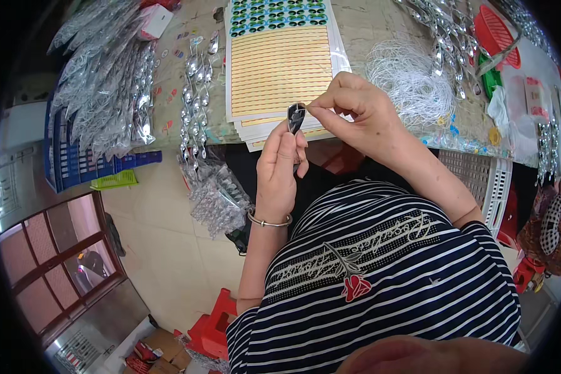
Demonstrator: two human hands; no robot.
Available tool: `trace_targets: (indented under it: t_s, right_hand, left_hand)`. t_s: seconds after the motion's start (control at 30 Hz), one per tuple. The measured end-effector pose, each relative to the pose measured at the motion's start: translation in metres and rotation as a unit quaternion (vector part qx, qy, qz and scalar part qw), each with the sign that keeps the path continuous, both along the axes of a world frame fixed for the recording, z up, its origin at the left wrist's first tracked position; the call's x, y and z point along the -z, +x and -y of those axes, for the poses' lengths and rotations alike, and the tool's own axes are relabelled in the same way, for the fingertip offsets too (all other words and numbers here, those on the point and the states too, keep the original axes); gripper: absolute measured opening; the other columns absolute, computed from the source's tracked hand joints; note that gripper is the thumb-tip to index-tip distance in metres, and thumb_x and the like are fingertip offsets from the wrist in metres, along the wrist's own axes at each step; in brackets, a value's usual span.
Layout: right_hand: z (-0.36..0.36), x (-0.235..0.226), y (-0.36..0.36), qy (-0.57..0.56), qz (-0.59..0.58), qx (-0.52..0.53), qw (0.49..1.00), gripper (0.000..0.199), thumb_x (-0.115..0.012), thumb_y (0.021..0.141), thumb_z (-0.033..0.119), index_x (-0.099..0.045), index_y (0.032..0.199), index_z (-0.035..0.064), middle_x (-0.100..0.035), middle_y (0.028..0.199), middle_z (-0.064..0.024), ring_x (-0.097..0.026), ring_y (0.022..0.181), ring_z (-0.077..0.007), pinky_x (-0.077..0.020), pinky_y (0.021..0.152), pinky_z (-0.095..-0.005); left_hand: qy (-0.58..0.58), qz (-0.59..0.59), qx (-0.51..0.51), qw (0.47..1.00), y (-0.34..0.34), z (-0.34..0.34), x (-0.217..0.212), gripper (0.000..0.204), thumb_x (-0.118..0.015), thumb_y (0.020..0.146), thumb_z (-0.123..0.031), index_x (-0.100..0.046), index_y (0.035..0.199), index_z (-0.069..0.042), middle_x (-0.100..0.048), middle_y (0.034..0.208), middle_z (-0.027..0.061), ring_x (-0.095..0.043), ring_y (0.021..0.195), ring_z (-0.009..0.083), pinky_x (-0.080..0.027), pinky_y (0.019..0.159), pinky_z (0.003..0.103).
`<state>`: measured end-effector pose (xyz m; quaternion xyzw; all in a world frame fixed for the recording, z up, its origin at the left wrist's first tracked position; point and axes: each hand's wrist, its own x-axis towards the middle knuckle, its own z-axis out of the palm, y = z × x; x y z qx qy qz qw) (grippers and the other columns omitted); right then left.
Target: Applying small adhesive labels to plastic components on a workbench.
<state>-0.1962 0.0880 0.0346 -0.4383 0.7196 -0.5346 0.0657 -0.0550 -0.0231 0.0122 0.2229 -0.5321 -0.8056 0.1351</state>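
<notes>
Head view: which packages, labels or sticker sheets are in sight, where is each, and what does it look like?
Sticker sheets: stacked on the table ahead, rectangular, yellow rows with green-and-black ovals at the top.
Clear bags: heaped far left, shiny, transparent.
Small bags: hanging off the table edge, clear.
White box: top left, white with red.
Cardboard boxes: on the floor, bottom left, brown.
Dark piece: pinched between both hands.

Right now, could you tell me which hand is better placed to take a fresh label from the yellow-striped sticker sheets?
Probably the right hand: it hovers just over the yellow-striped sticker sheets, pinching only at the small dark leaf-shaped piece, which the left hand grips.
</notes>
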Motion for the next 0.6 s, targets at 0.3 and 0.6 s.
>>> trace_targets:
  t_s: [0.3, 0.6]
  right_hand:
    - [-0.0007, -0.0004, 0.0021, 0.007, -0.043, 0.008, 0.999, 0.005, -0.069, 0.077, 0.012, -0.068, 0.079, 0.0073, -0.056, 0.074, -0.0070, -0.059, 0.068, -0.0238, -0.0467, 0.057, -0.0338]
    - [0.0020, 0.0006, 0.0056, 0.009, -0.110, 0.022, 0.994, 0.006, -0.071, 0.075, 0.005, -0.068, 0.080, 0.0039, -0.056, 0.072, -0.0059, -0.057, 0.066, -0.0201, -0.0445, 0.055, -0.0300]
  left_hand:
    - [-0.030, 0.003, -0.004, 1.000, -0.0007, -0.0023, -0.0003, 0.034, -0.041, 0.101, -0.020, -0.047, 0.127, 0.002, -0.052, 0.090, 0.0014, -0.043, 0.065, 0.0043, -0.039, 0.053, 0.018]
    - [-0.070, 0.009, -0.002, 0.998, 0.0004, -0.0023, 0.0028, 0.034, -0.043, 0.101, -0.018, -0.047, 0.128, 0.002, -0.052, 0.088, 0.0000, -0.043, 0.063, 0.0037, -0.039, 0.055, 0.018]
